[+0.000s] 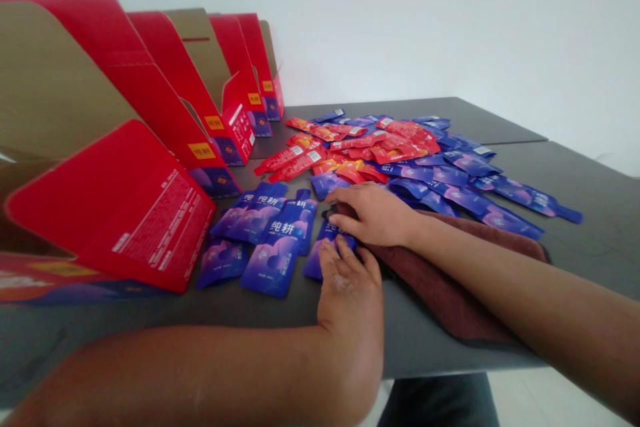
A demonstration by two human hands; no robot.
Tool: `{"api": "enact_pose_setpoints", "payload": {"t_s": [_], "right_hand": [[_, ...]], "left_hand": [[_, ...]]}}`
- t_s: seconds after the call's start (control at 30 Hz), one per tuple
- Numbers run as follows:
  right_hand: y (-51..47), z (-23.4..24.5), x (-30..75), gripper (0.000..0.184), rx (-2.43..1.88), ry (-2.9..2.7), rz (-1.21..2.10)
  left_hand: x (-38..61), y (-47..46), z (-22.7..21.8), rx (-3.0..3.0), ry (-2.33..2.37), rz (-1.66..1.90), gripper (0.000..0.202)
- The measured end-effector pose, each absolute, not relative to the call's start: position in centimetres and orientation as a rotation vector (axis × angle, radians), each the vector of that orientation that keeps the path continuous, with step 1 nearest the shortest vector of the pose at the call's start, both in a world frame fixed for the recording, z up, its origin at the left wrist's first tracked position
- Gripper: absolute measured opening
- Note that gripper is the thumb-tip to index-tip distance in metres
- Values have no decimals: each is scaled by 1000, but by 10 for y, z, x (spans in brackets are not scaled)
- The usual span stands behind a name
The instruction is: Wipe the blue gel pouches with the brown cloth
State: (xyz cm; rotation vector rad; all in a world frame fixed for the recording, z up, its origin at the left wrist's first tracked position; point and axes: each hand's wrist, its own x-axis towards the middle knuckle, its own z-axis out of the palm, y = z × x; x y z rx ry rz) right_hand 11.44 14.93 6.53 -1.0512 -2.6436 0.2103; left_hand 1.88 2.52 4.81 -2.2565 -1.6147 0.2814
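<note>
My left hand [347, 287] lies on the dark table with its fingers pressing the lower end of a blue pouch [320, 250]. My right hand [373, 213] rests flat across the top of the same pouch, fingers stretched to the left, lying on a brown cloth [445, 287]. Several blue pouches [267, 230] lie side by side just left of my hands. Both hands hold this pouch down between them.
A heap of red pouches [350, 147] and blue pouches [465, 177] covers the far middle and right of the grey table [575, 167]. Several open red cartons [165, 113] stand in a row along the left. A white wall is behind.
</note>
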Motion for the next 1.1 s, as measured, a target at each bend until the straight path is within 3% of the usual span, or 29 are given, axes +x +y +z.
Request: {"api": "enact_pose_setpoints", "payload": {"t_s": [0.13, 0.37, 0.63, 0.93, 1.1], "right_hand": [[152, 65, 117, 37, -1066, -2637, 194], [143, 67, 112, 36, -702, -2733, 370], [149, 68, 114, 36, -1128, -2632, 170], [140, 69, 111, 36, -725, -2756, 368], [143, 68, 111, 37, -935, -2696, 276]], "left_hand": [[18, 24, 46, -2239, -1553, 323, 46], [19, 27, 49, -2155, -1509, 394, 47], [18, 25, 46, -2248, -1546, 352, 47], [18, 27, 51, -2206, -1550, 372, 46], [19, 26, 49, -2205, -1564, 311, 47]]}}
